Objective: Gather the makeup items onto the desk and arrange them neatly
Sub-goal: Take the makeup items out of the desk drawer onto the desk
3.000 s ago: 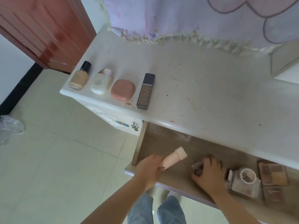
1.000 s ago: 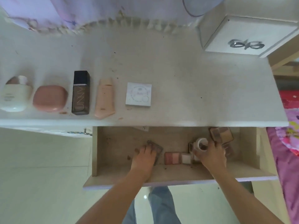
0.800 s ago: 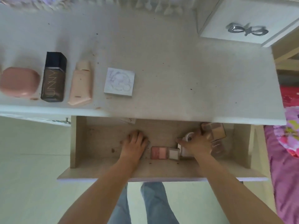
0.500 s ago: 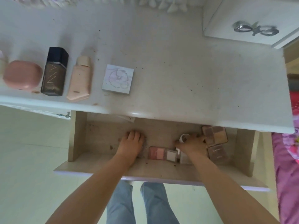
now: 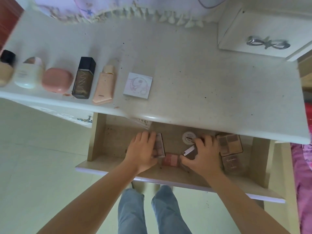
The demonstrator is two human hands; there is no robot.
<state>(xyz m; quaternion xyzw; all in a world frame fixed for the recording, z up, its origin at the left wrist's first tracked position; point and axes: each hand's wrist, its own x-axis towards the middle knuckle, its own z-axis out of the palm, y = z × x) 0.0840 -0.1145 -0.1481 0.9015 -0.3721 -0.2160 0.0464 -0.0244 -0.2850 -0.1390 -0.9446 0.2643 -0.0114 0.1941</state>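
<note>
Both hands are inside the open drawer (image 5: 118,166) under the desk (image 5: 211,81). My left hand (image 5: 143,152) grips a small eyeshadow palette (image 5: 160,147) by its left side. My right hand (image 5: 204,156) holds a dark compact (image 5: 190,152), tilted up off the drawer floor. Between the hands lies a pink blush palette (image 5: 170,159). A round white pot (image 5: 188,138) sits behind it. Two brown palettes (image 5: 230,146) lie at the drawer's right. On the desk stand a row: beige bottle (image 5: 5,70), white jar (image 5: 28,75), pink compact (image 5: 56,79), dark bottle (image 5: 84,78), peach tube (image 5: 104,85), white square compact (image 5: 138,85).
A small white drawer unit with a silver bow handle (image 5: 268,44) sits on the desk's back right. A lilac curtain with a fringe (image 5: 118,9) hangs behind. A pink bedspread (image 5: 303,166) borders the right. My legs in jeans (image 5: 152,213) stand below on a pale tiled floor.
The peach tube and white square compact now lie in the desk row. My left hand has closed on the small palette, and my right hand has left the round pot and lifted a dark compact.
</note>
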